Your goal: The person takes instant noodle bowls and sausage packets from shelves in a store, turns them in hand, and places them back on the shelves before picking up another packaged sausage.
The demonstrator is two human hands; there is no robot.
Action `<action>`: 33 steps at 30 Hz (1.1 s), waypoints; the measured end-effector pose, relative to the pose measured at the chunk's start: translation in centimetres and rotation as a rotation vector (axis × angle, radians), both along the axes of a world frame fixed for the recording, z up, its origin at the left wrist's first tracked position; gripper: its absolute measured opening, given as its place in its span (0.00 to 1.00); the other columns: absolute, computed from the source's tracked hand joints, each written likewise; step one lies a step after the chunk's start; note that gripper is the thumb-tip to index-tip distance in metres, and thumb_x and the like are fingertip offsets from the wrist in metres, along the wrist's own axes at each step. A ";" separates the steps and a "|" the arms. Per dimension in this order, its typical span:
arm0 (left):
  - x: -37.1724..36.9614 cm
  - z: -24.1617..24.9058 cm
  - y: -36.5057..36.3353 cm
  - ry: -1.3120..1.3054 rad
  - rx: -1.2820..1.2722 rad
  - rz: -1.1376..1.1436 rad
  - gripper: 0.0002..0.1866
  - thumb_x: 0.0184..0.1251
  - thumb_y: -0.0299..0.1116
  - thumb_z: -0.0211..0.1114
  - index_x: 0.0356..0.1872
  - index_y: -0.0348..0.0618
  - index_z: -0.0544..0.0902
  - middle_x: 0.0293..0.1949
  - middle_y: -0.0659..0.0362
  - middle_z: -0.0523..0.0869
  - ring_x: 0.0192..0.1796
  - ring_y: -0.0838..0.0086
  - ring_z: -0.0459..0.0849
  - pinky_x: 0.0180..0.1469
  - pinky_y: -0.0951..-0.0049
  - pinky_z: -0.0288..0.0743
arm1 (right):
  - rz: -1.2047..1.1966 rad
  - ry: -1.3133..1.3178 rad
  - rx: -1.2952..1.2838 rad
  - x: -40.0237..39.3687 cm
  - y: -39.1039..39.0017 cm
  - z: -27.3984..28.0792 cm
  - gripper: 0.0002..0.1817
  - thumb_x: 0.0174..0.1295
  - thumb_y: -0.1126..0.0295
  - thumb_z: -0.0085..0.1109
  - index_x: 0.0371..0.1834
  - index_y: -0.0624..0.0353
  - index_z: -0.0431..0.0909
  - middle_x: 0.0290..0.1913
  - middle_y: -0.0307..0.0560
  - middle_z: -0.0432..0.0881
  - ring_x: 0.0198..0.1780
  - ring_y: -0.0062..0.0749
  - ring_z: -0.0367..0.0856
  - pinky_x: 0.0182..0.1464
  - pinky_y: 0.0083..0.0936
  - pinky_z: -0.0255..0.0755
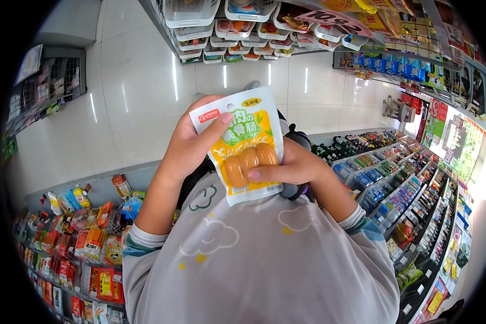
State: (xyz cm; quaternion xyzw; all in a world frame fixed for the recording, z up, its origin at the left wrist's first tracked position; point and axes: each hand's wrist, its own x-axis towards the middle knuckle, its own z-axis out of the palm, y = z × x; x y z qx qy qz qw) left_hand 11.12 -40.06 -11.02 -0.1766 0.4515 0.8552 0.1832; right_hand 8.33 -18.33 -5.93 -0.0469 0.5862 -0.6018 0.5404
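A white and yellow packet of sausages (254, 129) is held up in front of my chest, slightly tilted, its printed front facing me. Brown sausages are visible on its lower half. My left hand (191, 135) grips the packet's upper left side, thumb pressed across the front. On the lower right side, my right hand (294, 164) also holds it, with the thumb over the sausages. The other fingers of both hands are mostly hidden behind the packet.
Wire shelves with white baskets (191, 32) of packaged goods stand ahead. Snack racks (92, 243) are at lower left, and long shelves of bottles and packs (383, 189) run along the right. Pale tiled floor (135, 75) lies between them.
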 end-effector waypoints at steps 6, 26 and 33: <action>1.9 -0.7 -0.5 -0.101 0.097 -0.171 0.17 0.76 0.33 0.63 0.60 0.36 0.80 0.54 0.59 0.87 0.55 0.76 0.84 0.57 0.72 0.79 | -0.012 0.065 -0.008 0.2 0.2 0.1 0.24 0.64 0.63 0.70 0.61 0.61 0.78 0.55 0.45 0.85 0.56 0.30 0.82 0.60 0.29 0.74; 3.2 -0.8 -0.2 -0.108 0.166 -0.141 0.21 0.79 0.41 0.56 0.60 0.34 0.79 0.55 0.58 0.86 0.58 0.75 0.82 0.63 0.71 0.73 | -0.029 0.022 0.022 1.2 -0.1 0.1 0.24 0.68 0.60 0.67 0.62 0.61 0.77 0.55 0.44 0.84 0.56 0.28 0.81 0.60 0.28 0.74; 3.6 -1.0 -0.6 -0.102 0.275 -0.182 0.24 0.80 0.43 0.56 0.65 0.35 0.76 0.60 0.58 0.83 0.61 0.73 0.81 0.67 0.70 0.70 | -0.028 0.114 -0.007 1.4 -0.6 -0.3 0.24 0.71 0.58 0.63 0.63 0.61 0.76 0.58 0.46 0.82 0.60 0.32 0.79 0.63 0.31 0.72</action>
